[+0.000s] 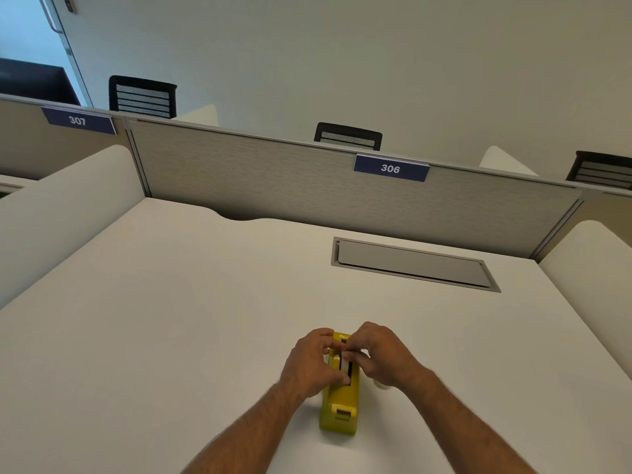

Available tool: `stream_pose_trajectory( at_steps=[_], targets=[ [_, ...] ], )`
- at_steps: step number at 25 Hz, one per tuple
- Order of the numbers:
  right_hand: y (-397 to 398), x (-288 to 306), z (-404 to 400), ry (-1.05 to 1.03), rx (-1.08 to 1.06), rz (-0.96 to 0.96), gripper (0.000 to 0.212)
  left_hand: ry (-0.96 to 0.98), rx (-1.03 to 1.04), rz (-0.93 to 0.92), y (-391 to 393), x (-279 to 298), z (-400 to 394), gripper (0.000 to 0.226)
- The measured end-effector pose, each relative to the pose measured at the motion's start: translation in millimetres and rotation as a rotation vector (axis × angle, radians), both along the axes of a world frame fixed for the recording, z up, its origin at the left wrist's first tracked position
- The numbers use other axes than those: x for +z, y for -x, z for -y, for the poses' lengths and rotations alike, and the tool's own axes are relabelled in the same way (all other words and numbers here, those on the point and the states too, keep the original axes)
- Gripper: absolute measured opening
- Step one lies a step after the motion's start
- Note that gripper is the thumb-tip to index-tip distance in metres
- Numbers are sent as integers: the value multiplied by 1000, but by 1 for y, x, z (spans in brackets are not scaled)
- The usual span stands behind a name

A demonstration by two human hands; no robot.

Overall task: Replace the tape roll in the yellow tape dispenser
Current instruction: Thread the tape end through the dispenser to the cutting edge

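A white desk point(171, 319) sits in a cubicle, closed in at the back by a grey partition point(273, 179) bearing a blue label "306" point(391, 168). Near the desk's front edge stands the yellow tape dispenser point(340, 398), lengthwise, away from the person. The left hand point(307, 364) curls against its left side, thumb on top. The right hand point(379, 354) pinches at the top slot where a white strip point(349, 366) shows; whether the fingers actually grip it cannot be told.
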State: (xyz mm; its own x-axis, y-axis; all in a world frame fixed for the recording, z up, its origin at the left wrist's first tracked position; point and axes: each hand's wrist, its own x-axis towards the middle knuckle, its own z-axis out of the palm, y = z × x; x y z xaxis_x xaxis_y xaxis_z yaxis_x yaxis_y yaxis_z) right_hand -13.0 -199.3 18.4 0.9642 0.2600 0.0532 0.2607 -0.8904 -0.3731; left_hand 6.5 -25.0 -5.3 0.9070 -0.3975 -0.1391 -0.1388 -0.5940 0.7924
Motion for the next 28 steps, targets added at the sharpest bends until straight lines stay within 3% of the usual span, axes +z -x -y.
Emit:
stream_pose_trajectory(
  at_steps=[19,28],
  targets=[
    [0,2,-3,-33,-46,-44,24,-18,-18,18,-2,0,0,63],
    [2,-1,-7,12,-34,39,23,-4,-14,19,-1,0,-1,63]
  ],
)
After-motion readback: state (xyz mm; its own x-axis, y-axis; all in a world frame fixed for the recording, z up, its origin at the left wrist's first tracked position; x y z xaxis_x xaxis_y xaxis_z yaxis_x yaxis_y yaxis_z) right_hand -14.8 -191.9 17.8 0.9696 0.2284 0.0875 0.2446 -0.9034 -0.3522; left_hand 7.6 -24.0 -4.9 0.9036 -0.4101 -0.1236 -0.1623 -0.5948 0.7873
